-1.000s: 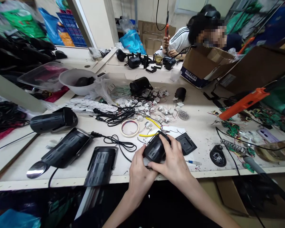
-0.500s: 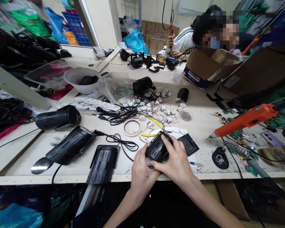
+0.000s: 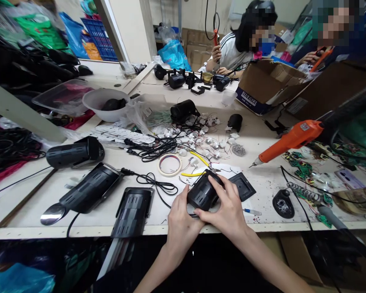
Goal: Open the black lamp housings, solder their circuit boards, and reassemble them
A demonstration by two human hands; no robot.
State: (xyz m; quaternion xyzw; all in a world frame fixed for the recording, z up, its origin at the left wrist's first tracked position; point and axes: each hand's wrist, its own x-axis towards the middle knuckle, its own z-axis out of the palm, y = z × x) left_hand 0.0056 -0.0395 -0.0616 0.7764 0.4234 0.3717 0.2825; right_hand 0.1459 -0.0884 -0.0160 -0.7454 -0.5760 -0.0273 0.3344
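Note:
Both of my hands grip a black slotted plastic housing at the front of the bench. My left hand closes on its left side and underside. On the right, my right hand has its fingers over the top and its thumb at the near end. A flat black cover plate lies just right of the housing on white paper. Behind it sit yellow-handled cutters, partly hidden. Three similar black housings lie to the left, one with a black cable near it.
An orange electric screwdriver hangs over the right side. Near it are a soldering iron stand and green circuit boards. A tape roll and a heap of small white parts lie ahead. Two people work across the bench.
The orange screwdriver has swung left and lower. My hands stay on the housing with hardly any shift. Across the bench, the people have changed posture.

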